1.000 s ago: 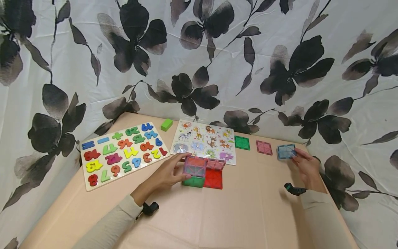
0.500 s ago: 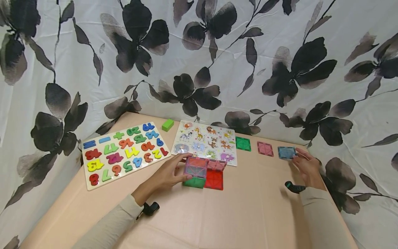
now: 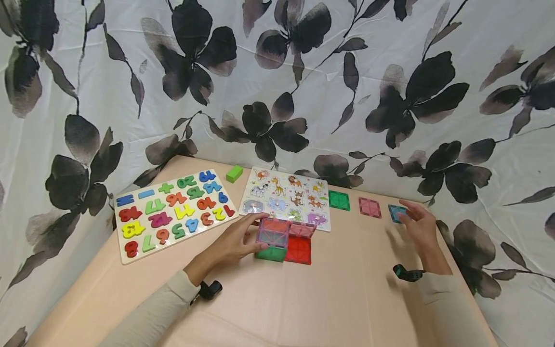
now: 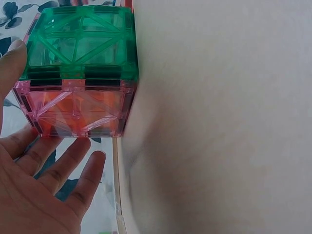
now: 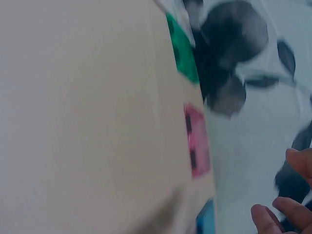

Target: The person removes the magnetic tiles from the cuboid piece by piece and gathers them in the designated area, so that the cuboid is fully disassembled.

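Against a flower-print curtain, on the tan counter [image 3: 329, 294], the left hand [image 3: 236, 241] steadies a light, rigid tile cube [image 3: 277, 238] with relaxed fingers, while the right hand [image 3: 418, 226], fingers loose, hovers over a thin, slick-looking blue tile [image 3: 394, 212], probably best pinched by its edges.

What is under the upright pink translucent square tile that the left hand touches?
Under the upright pink translucent square tile a green translucent tile lies on the table, beside a red tile. The structure's inside is covered.
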A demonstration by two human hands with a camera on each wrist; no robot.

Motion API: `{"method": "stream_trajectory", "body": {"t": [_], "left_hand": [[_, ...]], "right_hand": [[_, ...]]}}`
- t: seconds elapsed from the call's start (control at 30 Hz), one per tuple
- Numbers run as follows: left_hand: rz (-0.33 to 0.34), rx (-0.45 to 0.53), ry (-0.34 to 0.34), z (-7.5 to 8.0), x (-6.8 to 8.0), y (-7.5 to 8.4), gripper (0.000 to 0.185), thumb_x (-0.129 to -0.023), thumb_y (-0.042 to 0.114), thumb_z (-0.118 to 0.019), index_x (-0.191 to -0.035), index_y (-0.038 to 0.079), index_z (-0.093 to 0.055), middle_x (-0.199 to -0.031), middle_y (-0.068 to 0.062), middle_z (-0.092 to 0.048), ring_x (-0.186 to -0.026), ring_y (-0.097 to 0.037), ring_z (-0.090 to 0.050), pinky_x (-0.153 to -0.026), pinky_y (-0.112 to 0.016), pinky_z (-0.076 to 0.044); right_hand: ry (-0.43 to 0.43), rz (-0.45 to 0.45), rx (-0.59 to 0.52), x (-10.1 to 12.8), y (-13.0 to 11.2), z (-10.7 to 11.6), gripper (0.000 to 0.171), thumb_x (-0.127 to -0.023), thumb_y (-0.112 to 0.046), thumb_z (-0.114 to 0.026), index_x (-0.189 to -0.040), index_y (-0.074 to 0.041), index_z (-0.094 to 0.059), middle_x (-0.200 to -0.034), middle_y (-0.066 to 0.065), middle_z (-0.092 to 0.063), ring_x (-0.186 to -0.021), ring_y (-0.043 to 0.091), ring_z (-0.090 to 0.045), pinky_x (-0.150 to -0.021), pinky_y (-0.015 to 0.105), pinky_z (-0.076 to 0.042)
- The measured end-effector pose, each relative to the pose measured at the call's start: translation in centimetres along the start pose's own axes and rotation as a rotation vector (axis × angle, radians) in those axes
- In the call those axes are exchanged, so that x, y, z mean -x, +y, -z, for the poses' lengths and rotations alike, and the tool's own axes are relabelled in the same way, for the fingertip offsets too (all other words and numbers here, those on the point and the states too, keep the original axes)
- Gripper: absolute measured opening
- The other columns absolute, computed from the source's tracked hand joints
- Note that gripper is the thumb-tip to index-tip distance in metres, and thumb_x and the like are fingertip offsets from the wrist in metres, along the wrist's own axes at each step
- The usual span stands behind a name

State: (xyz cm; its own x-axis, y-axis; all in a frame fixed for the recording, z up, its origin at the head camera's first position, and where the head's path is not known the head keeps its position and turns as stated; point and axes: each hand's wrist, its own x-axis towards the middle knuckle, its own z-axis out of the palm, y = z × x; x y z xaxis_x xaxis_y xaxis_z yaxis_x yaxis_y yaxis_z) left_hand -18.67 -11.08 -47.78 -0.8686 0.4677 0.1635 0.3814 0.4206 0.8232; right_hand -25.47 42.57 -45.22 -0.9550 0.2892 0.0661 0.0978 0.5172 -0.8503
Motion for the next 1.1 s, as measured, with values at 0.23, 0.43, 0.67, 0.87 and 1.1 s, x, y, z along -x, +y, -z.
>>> {"method": "stream_trajectory", "body": {"t": [0.23,0.43,0.67,0.87,1.1], "left_hand": [[0.012,0.000,-0.008,0.1,0.0,0.0,0.080,-0.095,0.036,-0.082,-0.162,0.016,-0.042,-0.165,-0.012,-0.046,-0.148,-0.039,-0.050,-0.119,-0.064,-0.045],[0.017,-0.015,-0.004,0.0,0.0,0.1,0.079,-0.095,0.038,-0.081,-0.162,0.018,-0.042,-0.165,-0.012,-0.046,-0.150,-0.040,-0.048,-0.120,-0.065,-0.044],[0.017,-0.010,-0.003,-0.1,0.1,0.0,0.078,-0.095,0.037,-0.082,-0.161,0.020,-0.043,-0.166,-0.011,-0.046,-0.151,-0.040,-0.047,-0.120,-0.063,-0.044],[0.012,-0.006,-0.005,-0.1,0.2,-0.1,0.079,-0.095,0.037,-0.081,-0.161,0.020,-0.043,-0.165,-0.012,-0.046,-0.149,-0.041,-0.049,-0.119,-0.064,-0.045],[0.006,0.005,-0.011,-0.1,0.3,-0.1,0.079,-0.096,0.036,-0.081,-0.161,0.017,-0.042,-0.163,-0.010,-0.048,-0.144,-0.036,-0.055,-0.118,-0.061,-0.048]], "right_hand": [[-0.095,0.282,0.052,3.9,-4.2,-2.5,0.050,-0.102,-0.012,-0.072,-0.150,-0.011,-0.060,-0.161,0.016,-0.051,-0.137,0.016,-0.058,-0.097,0.004,-0.051],[-0.171,0.399,0.056,6.8,-7.1,-5.2,0.049,-0.097,-0.006,-0.077,-0.145,-0.007,-0.064,-0.157,0.013,-0.057,-0.130,0.008,-0.061,-0.105,0.019,-0.055],[-0.272,0.458,0.116,9.7,-9.3,-8.3,0.051,-0.095,-0.006,-0.079,-0.143,-0.015,-0.066,-0.153,0.010,-0.060,-0.144,0.034,-0.054,-0.113,0.052,-0.052],[-0.357,0.516,0.149,11.1,-10.3,-11.2,0.050,-0.094,-0.007,-0.081,-0.140,-0.023,-0.070,-0.155,0.007,-0.059,-0.149,0.035,-0.049,-0.111,0.059,-0.053],[-0.423,0.585,0.198,11.9,-11.1,-14.3,0.039,-0.091,-0.003,-0.082,-0.125,-0.022,-0.078,-0.144,0.008,-0.068,-0.140,0.035,-0.059,-0.111,0.061,-0.054]]}}
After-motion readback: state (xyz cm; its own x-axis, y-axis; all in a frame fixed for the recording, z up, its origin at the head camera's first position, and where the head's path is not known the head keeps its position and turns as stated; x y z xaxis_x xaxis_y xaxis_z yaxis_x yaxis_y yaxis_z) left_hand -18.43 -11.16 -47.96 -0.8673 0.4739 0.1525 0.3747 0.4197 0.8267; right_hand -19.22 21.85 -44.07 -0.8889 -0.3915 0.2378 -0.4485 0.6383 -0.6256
